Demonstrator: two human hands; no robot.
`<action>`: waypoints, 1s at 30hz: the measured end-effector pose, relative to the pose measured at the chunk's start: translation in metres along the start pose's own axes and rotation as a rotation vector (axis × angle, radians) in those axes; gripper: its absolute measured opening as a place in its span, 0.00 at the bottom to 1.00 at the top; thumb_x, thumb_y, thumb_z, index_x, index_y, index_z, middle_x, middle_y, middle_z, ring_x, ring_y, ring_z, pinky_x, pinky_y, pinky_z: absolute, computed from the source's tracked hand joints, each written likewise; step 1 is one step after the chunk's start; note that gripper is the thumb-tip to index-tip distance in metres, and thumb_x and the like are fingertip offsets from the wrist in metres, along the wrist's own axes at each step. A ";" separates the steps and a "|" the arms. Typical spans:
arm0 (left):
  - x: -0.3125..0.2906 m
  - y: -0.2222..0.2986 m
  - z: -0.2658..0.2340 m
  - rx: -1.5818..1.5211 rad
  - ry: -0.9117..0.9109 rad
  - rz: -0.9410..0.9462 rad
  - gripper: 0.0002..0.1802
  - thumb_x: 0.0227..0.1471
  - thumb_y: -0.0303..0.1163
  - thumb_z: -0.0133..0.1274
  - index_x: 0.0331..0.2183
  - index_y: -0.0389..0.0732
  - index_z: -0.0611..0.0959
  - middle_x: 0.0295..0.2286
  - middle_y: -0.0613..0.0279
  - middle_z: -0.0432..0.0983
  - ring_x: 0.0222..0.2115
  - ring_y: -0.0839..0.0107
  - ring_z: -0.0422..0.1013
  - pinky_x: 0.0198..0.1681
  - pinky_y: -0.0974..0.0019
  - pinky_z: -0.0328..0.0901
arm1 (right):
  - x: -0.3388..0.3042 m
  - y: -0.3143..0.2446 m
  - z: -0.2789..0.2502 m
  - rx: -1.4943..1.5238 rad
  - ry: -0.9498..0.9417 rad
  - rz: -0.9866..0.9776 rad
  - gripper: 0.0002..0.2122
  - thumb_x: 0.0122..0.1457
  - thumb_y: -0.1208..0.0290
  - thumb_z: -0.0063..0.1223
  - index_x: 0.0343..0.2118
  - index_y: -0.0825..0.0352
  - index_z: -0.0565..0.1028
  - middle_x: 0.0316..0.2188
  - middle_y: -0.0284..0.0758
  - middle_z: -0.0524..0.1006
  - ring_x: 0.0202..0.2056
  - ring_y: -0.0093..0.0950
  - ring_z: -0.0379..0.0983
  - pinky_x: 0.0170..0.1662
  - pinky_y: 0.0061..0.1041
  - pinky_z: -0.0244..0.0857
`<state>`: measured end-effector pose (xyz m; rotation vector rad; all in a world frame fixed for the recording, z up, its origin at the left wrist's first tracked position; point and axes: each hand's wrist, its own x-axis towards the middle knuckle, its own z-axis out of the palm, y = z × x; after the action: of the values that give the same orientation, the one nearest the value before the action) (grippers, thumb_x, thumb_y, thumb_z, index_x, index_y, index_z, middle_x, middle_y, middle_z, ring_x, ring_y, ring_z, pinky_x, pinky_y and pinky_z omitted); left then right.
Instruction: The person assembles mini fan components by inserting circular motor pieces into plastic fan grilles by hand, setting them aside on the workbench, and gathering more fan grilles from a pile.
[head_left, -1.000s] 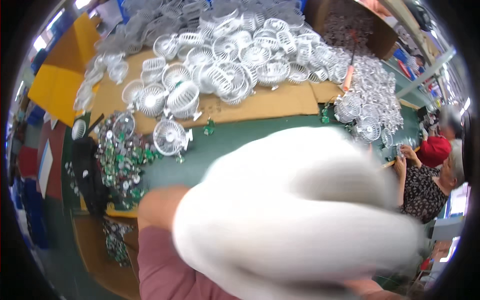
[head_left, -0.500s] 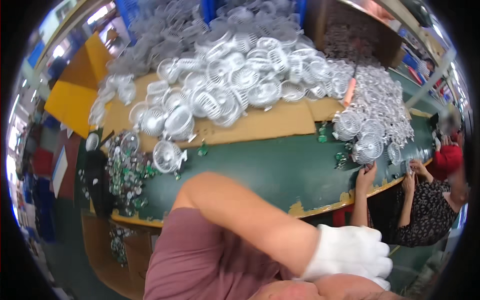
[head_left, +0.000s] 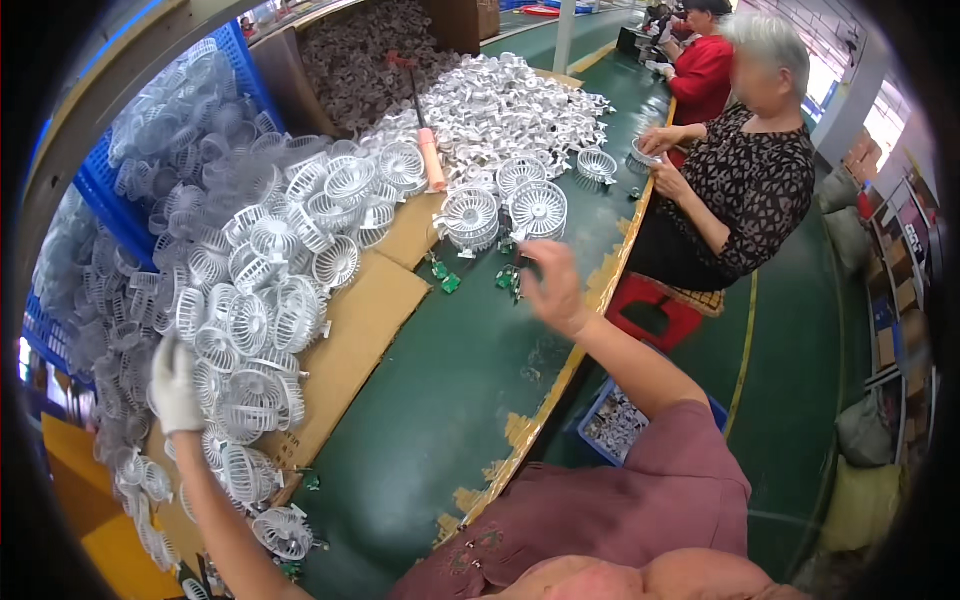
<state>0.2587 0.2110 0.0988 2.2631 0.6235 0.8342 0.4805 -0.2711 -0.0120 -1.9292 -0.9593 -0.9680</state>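
Note:
My left hand (head_left: 176, 388), in a white glove, is at the near-left side of a heap of white plastic fan cages (head_left: 250, 322). Its fingers are stretched out and touch or nearly touch the cages, with none visibly gripped. My bare right hand (head_left: 556, 287) is over the green tabletop, thumb and forefinger apart, slightly blurred. Just beyond its fingertips stand round fan housings (head_left: 539, 210). Small green circuit boards with wires (head_left: 508, 278) lie beside the fingers, and another green board (head_left: 446, 281) is further left.
Blue crates (head_left: 120, 215) of cages rise at the left. Flat cardboard (head_left: 365, 325) lies under the heap. An orange-handled tool (head_left: 431, 160) rests by a pile of small white parts (head_left: 500, 110). A co-worker (head_left: 740, 190) sits at the right edge, holding a white ring; a red stool (head_left: 650, 308) is near.
The view has swung to the right. My gloved left hand has moved from low across my body out to the heap of cages. My right hand is now apart from the fan housings.

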 end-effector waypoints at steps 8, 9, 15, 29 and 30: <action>0.107 -0.170 -0.064 0.027 0.198 -0.216 0.43 0.54 0.61 0.42 0.50 0.26 0.70 0.46 0.46 0.72 0.46 0.59 0.69 0.51 0.64 0.59 | 0.124 -0.036 0.114 0.271 -0.201 -0.095 0.21 0.50 0.69 0.56 0.47 0.67 0.68 0.39 0.41 0.72 0.42 0.39 0.67 0.47 0.35 0.61; 0.117 -0.179 -0.068 0.010 0.202 -0.242 0.44 0.53 0.62 0.41 0.50 0.26 0.70 0.45 0.44 0.72 0.45 0.57 0.70 0.51 0.64 0.60 | 0.141 -0.037 0.128 0.242 -0.210 -0.111 0.21 0.50 0.69 0.57 0.47 0.67 0.68 0.38 0.41 0.72 0.42 0.40 0.67 0.47 0.35 0.61; 0.194 -0.225 -0.040 0.368 -0.019 -0.485 0.46 0.53 0.66 0.34 0.50 0.30 0.72 0.47 0.40 0.70 0.51 0.53 0.65 0.52 0.64 0.57 | 0.222 -0.041 0.237 0.191 -0.244 -0.156 0.25 0.50 0.59 0.57 0.48 0.68 0.68 0.41 0.43 0.72 0.46 0.41 0.67 0.49 0.38 0.60; 0.179 -0.263 0.027 -0.263 -0.308 -0.388 0.28 0.58 0.39 0.41 0.57 0.36 0.63 0.56 0.58 0.60 0.56 0.65 0.56 0.59 0.68 0.49 | 0.280 -0.071 0.355 -0.062 -1.171 0.183 0.42 0.39 0.34 0.54 0.47 0.71 0.71 0.44 0.43 0.76 0.46 0.39 0.73 0.50 0.32 0.63; 0.177 -0.262 0.029 -0.262 -0.317 -0.377 0.28 0.58 0.39 0.41 0.57 0.36 0.63 0.56 0.58 0.60 0.56 0.65 0.57 0.59 0.68 0.49 | 0.277 -0.065 0.360 -0.067 -1.169 0.187 0.42 0.39 0.34 0.54 0.47 0.71 0.71 0.44 0.43 0.76 0.46 0.39 0.73 0.50 0.32 0.63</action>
<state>0.3466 0.4871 -0.0324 1.9026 0.7145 0.3406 0.6472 0.1431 0.0920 -2.5758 -1.2950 0.3614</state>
